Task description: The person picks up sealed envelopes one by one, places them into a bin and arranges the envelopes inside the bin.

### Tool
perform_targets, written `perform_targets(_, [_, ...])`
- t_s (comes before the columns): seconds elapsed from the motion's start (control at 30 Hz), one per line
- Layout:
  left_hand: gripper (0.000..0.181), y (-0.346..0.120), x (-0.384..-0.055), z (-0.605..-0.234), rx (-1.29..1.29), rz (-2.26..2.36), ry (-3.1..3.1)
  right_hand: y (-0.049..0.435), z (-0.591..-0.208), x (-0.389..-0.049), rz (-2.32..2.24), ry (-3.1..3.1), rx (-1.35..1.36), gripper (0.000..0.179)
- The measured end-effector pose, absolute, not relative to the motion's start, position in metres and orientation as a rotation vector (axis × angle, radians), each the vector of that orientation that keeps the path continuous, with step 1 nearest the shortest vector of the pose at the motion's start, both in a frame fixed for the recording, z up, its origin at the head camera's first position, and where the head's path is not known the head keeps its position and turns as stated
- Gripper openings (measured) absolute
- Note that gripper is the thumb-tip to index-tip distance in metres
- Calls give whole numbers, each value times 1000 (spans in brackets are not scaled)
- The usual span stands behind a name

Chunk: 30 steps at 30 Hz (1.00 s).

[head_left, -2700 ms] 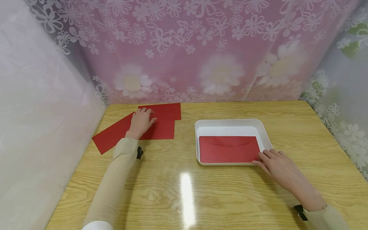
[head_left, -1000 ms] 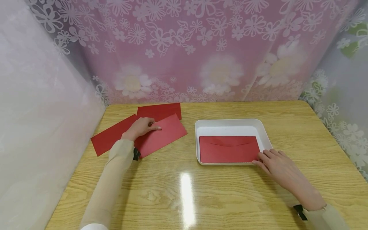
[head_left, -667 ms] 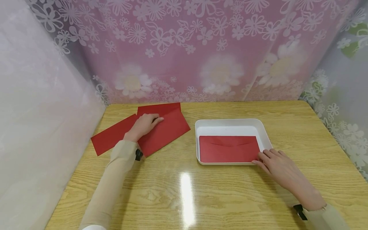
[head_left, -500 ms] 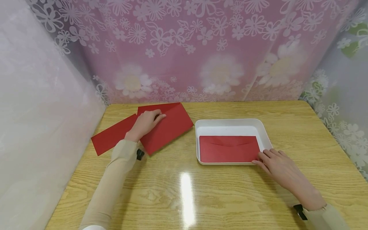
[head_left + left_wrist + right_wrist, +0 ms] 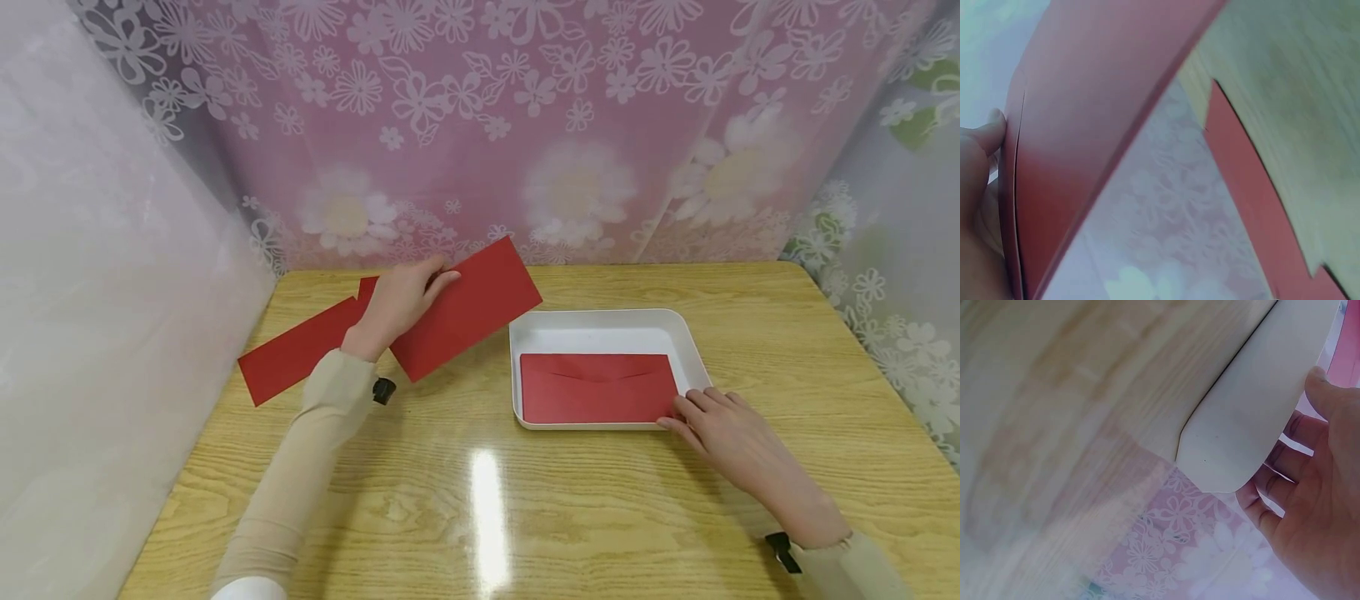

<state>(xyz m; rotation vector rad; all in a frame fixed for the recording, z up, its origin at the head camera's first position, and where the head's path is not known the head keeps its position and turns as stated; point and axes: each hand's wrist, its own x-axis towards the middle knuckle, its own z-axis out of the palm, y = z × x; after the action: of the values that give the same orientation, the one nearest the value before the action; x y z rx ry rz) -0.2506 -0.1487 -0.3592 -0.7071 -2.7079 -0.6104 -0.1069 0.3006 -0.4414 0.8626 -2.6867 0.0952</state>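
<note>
Red envelopes [image 5: 474, 310] and a white tray [image 5: 596, 340] stand out against a yellow wood-grain surface [image 5: 405, 500]. The pink backdrop [image 5: 465, 183], upper frame, carries a white floral print.

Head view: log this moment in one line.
left hand: holds red envelope above table; right hand: grips white tray; inside tray: another red envelope

Tray [image 5: 592, 340] on table [image 5: 420, 500], right | envelope [image 5: 600, 400] in tray's front half | second envelope [image 5: 296, 352] at table's left side | curtain [image 5: 465, 158] behind table
</note>
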Motion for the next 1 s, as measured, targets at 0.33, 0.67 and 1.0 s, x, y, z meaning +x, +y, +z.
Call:
perform_targets(0.33, [25, -110, -249, -344, -829, -601, -2671, 301, -442, -106, 101, -2676, 863, 27])
perform_targets(0.67, [26, -61, -251, -334, -957, -576, -2614, 301, -443, -107, 110, -2646, 875, 32])
perform_targets(1.0, [27, -5, -247, -331, -1071, -573, -2531, 301, -442, -107, 93, -2688, 861, 27])
